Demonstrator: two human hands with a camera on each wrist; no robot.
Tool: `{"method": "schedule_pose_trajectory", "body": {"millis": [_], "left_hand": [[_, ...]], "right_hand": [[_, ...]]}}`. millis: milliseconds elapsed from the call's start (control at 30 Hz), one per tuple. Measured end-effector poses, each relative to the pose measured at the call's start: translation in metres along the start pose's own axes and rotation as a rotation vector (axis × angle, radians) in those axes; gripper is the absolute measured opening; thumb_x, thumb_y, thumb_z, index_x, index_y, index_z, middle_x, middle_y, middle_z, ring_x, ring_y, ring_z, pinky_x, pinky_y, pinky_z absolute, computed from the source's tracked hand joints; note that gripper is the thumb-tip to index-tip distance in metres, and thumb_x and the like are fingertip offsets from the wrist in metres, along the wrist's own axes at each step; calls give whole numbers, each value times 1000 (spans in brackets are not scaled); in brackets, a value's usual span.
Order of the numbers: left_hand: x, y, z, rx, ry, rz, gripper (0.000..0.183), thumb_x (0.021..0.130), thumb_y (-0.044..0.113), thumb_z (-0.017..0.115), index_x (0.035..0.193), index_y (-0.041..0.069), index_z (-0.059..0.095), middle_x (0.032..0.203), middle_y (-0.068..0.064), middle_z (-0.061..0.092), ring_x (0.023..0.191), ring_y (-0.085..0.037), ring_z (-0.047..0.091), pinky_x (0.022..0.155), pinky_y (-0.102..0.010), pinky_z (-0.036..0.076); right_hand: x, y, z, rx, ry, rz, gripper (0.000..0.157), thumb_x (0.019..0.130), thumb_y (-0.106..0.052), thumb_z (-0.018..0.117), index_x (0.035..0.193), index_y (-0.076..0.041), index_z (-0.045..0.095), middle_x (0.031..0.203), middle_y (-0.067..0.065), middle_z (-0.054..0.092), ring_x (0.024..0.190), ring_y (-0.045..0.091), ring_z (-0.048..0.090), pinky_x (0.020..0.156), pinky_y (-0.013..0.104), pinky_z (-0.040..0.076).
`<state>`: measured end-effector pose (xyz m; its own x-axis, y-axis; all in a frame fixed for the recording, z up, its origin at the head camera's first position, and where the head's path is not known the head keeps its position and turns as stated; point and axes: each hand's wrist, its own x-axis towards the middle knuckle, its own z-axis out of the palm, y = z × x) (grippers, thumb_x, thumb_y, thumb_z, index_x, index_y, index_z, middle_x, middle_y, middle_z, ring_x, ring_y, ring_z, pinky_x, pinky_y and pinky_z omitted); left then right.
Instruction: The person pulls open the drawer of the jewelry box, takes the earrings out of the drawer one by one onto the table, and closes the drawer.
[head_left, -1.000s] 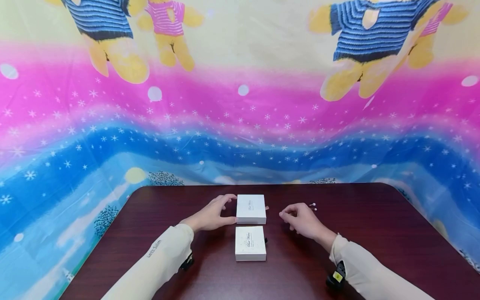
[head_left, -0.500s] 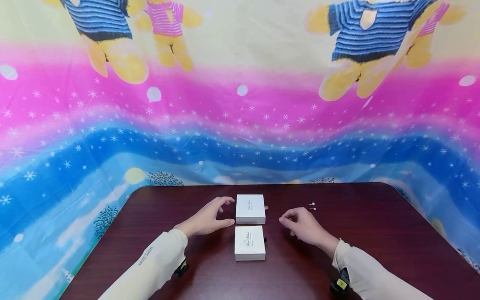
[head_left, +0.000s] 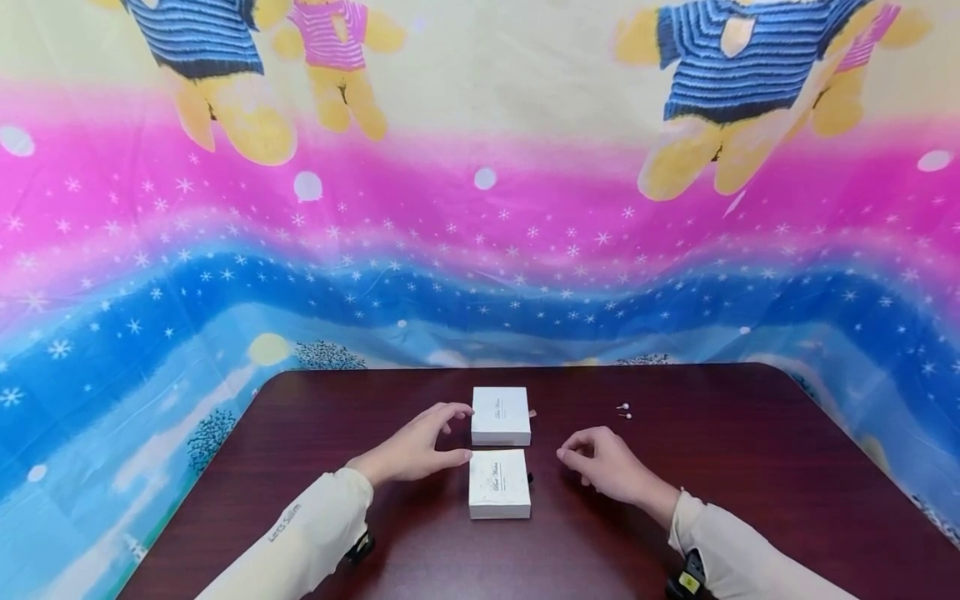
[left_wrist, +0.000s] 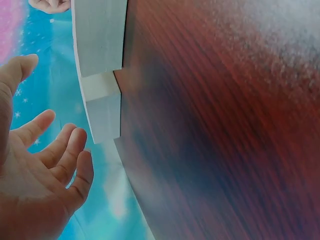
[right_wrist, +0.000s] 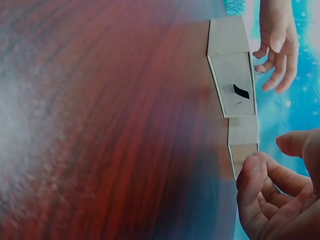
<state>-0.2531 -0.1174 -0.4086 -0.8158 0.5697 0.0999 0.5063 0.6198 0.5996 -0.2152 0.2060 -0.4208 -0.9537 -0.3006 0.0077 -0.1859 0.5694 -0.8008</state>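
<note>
Two white drawer boxes with printed lettering lie one behind the other on the dark wood table. Beside their left sides is my left hand (head_left: 411, 446), fingers spread and holding nothing; its fingertips overlap the edge of the far box (head_left: 500, 415), its thumb the corner of the near box (head_left: 499, 483). In the left wrist view this hand (left_wrist: 45, 170) hovers apart from the boxes. My right hand (head_left: 606, 463) is to the right of them, fingers loosely curled around nothing. A black ribbon tab (right_wrist: 241, 91) sticks out of the near box's drawer.
Two small stud earrings (head_left: 626, 412) with pearly heads lie on the table (head_left: 712, 467) beyond my right hand. Behind the table's far edge hangs a colourful printed cloth (head_left: 480, 250) with bears and snowflakes.
My left hand has drawn back from the far box's side and slid toward me, its thumb now by the near box. My right hand has shifted slightly nearer. Boxes and earrings stay put.
</note>
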Motion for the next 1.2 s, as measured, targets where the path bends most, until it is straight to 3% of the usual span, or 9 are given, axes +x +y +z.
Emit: {"method": "schedule_pose_trajectory", "body": {"millis": [433, 800, 1200], "left_hand": [[-10, 3, 6, -24, -31, -15, 62, 90, 37, 72, 144, 15, 50, 136, -10, 58, 113, -23, 58, 99, -47, 46], [-15, 5, 11, -50, -108, -5, 71, 90, 39, 74, 149, 14, 44, 142, -14, 52, 116, -29, 58, 100, -47, 47], [-17, 5, 19, -39, -162, -16, 81, 86, 40, 79, 153, 16, 39, 145, -12, 48, 117, -25, 57, 98, -42, 47]], "right_hand": [[-8, -1, 10, -6, -31, -11, 22, 98, -23, 66, 103, -4, 75, 82, 8, 68, 55, 15, 56, 55, 31, 50], [-11, -2, 15, 6, -56, -14, 21, 98, -23, 66, 103, -5, 75, 80, 7, 68, 55, 15, 55, 56, 30, 49], [-9, 0, 24, 35, -89, -4, 19, 99, -22, 64, 100, -5, 74, 73, 6, 64, 52, 10, 53, 48, 31, 49]]}}
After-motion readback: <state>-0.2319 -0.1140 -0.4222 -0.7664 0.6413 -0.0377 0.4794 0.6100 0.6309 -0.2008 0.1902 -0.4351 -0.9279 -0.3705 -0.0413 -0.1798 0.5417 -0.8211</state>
